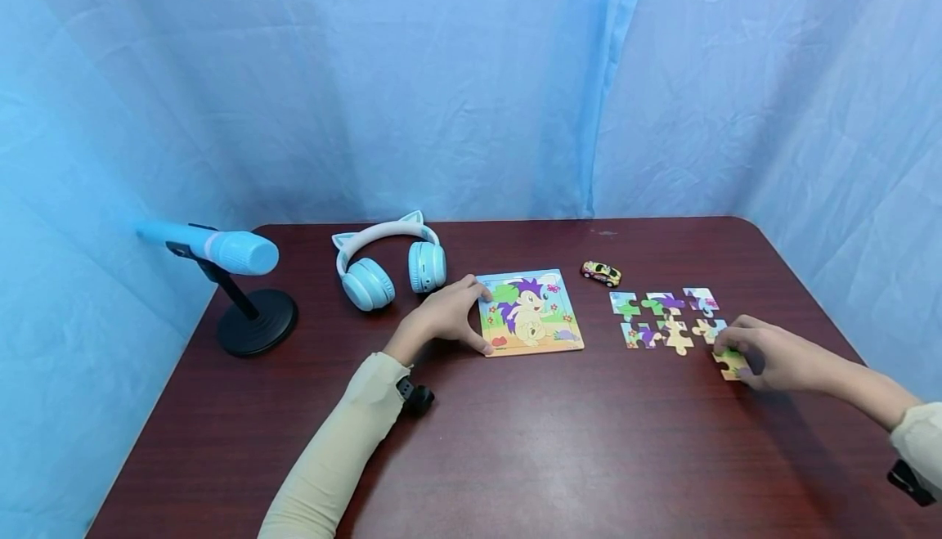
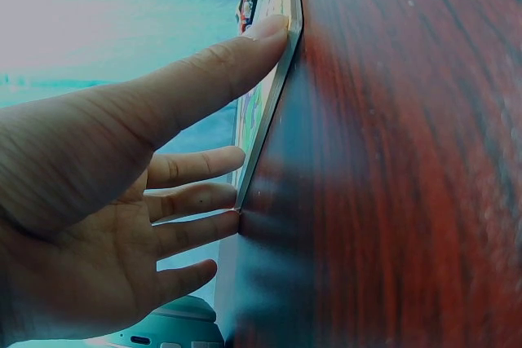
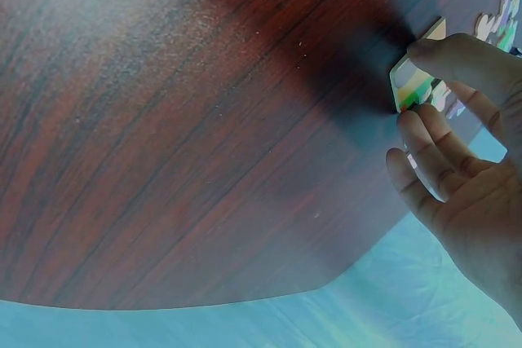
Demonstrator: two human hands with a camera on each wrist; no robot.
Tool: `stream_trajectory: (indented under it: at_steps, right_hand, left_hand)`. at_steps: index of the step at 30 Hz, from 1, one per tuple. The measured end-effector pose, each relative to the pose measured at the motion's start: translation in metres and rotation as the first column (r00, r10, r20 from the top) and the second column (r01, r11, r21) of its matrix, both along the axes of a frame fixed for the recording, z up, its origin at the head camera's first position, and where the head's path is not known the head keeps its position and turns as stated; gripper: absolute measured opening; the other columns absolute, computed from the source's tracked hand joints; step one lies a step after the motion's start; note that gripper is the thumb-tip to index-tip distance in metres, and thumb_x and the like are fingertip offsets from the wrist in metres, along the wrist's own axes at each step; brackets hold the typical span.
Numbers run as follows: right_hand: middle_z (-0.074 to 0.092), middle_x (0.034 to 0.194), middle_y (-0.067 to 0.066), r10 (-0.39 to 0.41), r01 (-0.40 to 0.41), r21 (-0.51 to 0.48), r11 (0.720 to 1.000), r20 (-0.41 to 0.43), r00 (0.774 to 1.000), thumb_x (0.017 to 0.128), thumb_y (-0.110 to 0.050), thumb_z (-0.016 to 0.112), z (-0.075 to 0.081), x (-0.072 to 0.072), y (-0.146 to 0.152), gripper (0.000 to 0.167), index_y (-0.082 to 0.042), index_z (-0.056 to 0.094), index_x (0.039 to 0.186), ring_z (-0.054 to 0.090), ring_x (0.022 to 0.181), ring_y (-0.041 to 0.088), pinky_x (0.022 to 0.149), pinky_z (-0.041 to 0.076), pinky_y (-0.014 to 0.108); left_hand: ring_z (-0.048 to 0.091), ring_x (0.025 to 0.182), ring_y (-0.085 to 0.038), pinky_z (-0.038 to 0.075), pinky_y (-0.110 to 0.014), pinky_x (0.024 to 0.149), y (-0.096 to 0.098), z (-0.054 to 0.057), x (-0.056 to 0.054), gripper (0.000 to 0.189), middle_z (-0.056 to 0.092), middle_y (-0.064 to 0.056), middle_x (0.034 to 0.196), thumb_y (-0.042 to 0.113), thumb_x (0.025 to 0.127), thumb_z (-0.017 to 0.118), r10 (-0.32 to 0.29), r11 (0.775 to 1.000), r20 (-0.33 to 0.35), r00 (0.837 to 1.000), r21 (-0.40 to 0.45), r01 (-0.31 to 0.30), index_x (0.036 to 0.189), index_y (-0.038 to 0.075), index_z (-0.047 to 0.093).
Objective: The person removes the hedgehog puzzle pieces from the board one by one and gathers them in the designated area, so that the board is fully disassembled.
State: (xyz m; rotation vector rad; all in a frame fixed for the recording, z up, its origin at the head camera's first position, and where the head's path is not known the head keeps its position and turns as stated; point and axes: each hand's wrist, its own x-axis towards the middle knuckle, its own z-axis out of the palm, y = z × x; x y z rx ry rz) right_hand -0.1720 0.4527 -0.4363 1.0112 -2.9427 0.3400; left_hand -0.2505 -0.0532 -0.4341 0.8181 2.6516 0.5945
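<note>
A square puzzle board [image 1: 531, 314] with a purple-spined hedgehog picture lies mid-table. My left hand [image 1: 450, 314] rests at its left side, thumb on the near corner and straight fingertips along the left edge, as the left wrist view also shows. To the right, several loose jigsaw pieces [image 1: 665, 303] lie in two rough rows. My right hand [image 1: 765, 352] pinches a yellow-and-green puzzle piece [image 1: 732, 365] at the near right end of them, thumb on one edge and fingers on the other. In the right wrist view this piece [image 3: 414, 79] is close over the table.
A small toy car [image 1: 601, 273] sits behind the board and pieces. Light-blue cat-ear headphones [image 1: 370, 284] lie left of the board. A blue microphone [image 1: 243, 253] on a black stand [image 1: 257, 322] is at the far left. Blue curtains [image 1: 441, 89] surround the dark wooden table [image 1: 559, 449].
</note>
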Motion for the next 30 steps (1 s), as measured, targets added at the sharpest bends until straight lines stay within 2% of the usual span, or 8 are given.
stream_trajectory:
  at_steps: [10,16,20,24,30]
  right_hand:
    - [0.057,0.099,-0.003,-0.011,0.011,0.011,1.0,-0.001,1.0,0.066,0.002,0.089,0.004,0.0,-0.001,0.045,-0.018,0.07,0.102,0.043,0.076,-0.004,0.06,0.037,0.02]
    - [0.058,0.1,-0.003,0.0,0.0,-0.013,1.0,-0.002,1.0,0.063,0.006,0.089,0.01,-0.004,-0.011,0.051,-0.017,0.07,0.104,0.044,0.074,-0.002,0.059,0.037,0.019]
    - [0.059,0.104,-0.002,-0.033,0.033,-0.013,0.999,0.056,0.998,0.065,0.005,0.088,0.017,-0.01,-0.027,0.05,-0.018,0.07,0.107,0.052,0.078,0.004,0.059,0.043,0.021]
    - [0.061,0.109,-0.003,-0.036,0.035,0.004,0.999,0.102,0.994,0.071,0.001,0.088,0.025,-0.018,-0.049,0.047,-0.019,0.07,0.11,0.063,0.09,0.017,0.069,0.054,0.031]
    - [0.063,0.107,0.002,-0.007,0.016,-0.057,0.998,0.153,0.988,0.076,0.002,0.081,0.027,-0.034,-0.093,0.039,-0.015,0.073,0.111,0.063,0.087,0.017,0.069,0.055,0.032]
  left_hand:
    - [0.056,0.119,-0.024,0.05,-0.043,0.103,0.001,-0.001,-0.001,0.081,0.053,-0.01,0.136,0.046,0.075,0.09,0.009,1.0,0.002,1.0,-0.007,-0.009,0.139,0.008,0.056]
    - [0.055,0.122,-0.025,0.05,-0.043,0.105,0.001,-0.001,0.0,0.082,0.053,-0.01,0.136,0.046,0.074,0.091,0.008,1.0,0.002,1.0,-0.006,-0.008,0.139,0.009,0.056]
    - [0.055,0.12,-0.025,0.049,-0.043,0.105,0.001,-0.002,-0.001,0.082,0.053,-0.011,0.137,0.045,0.075,0.09,0.008,1.0,0.005,1.0,-0.005,-0.008,0.139,0.008,0.056]
    - [0.055,0.118,-0.024,0.049,-0.043,0.104,0.001,-0.003,-0.001,0.082,0.052,-0.011,0.136,0.044,0.075,0.09,0.007,1.0,0.004,1.0,-0.003,-0.007,0.14,0.007,0.055]
    - [0.056,0.117,-0.024,0.05,-0.042,0.102,0.002,-0.001,0.0,0.083,0.052,-0.011,0.136,0.046,0.074,0.09,-0.001,1.0,-0.015,1.0,-0.009,0.001,0.139,0.007,0.056]
